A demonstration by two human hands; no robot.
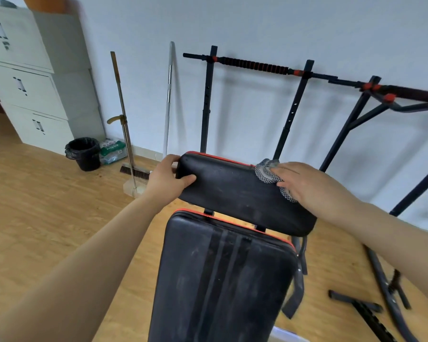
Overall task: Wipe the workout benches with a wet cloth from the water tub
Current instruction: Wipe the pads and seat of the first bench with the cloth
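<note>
Bench [223, 280], cloth [265, 172] under right hand [304, 183]

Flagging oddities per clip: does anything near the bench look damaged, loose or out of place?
Yes. Black metal bars lie loose on the floor right of the bench's lower pad, like detached frame parts. A strap dangles off that pad, whose surface is streaked with dust.

Rack uprights [206, 102] crowd behind the head pad [232, 193]; bare floor [59, 206] leftward.
</note>
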